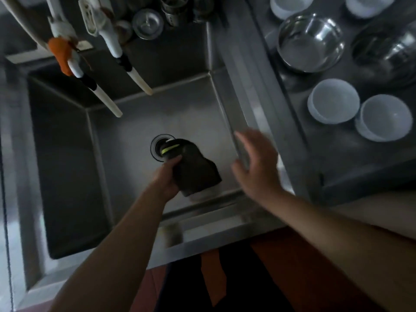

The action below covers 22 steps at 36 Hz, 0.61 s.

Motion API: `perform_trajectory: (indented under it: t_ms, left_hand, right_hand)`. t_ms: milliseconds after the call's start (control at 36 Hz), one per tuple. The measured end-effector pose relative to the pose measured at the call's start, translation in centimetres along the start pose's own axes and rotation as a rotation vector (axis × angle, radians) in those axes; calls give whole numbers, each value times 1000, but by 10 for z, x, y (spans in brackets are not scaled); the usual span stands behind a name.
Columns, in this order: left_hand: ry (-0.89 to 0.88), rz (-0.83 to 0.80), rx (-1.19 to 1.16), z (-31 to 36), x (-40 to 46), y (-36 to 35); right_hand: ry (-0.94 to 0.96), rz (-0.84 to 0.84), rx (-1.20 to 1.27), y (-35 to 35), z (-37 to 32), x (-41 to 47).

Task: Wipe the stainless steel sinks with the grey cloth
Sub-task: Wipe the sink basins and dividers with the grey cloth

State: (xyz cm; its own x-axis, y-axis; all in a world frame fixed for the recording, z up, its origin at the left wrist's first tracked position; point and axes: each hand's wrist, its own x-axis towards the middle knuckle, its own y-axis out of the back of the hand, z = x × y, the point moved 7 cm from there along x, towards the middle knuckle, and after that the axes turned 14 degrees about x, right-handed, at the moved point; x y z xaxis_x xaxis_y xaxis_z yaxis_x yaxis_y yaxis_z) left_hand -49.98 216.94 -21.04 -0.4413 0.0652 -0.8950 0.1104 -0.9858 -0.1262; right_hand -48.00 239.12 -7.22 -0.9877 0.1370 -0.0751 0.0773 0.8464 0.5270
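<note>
The left hand (167, 176) reaches down into the stainless steel sink (135, 122) and grips the grey cloth (195, 170), fingers curled around its upper edge, right beside the round drain (157, 147) in the basin floor. The cloth hangs dark and folded from the hand, covering the drain's right side; a thin yellow-green strip (170, 150) shows at its top, though what that strip belongs to cannot be told. The right hand (256, 167) hovers released above the sink's right wall, fingers spread and holding nothing, blurred by motion. Above the drain, two white spray hoses (117, 48) dangle over the basin, the left one wrapped in something orange (62, 54). On the steel counter (292, 122) to the right of the sink stand a metal bowl (311, 42) and several white bowls (333, 101).
</note>
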Motion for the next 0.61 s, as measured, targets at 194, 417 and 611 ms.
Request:
perform_trajectory:
  t_ms: [194,417,611]
  left_hand:
    - [-135,155,29,28,49,-68]
    - [-133,85,57,62,142,-146]
    - [-58,-4,46,79,180,-185]
  right_hand:
    - [86,-182,-598,43,52,94]
    - [101,-87,-597,25,64,93]
    - [35,-85,-593,25,69,99]
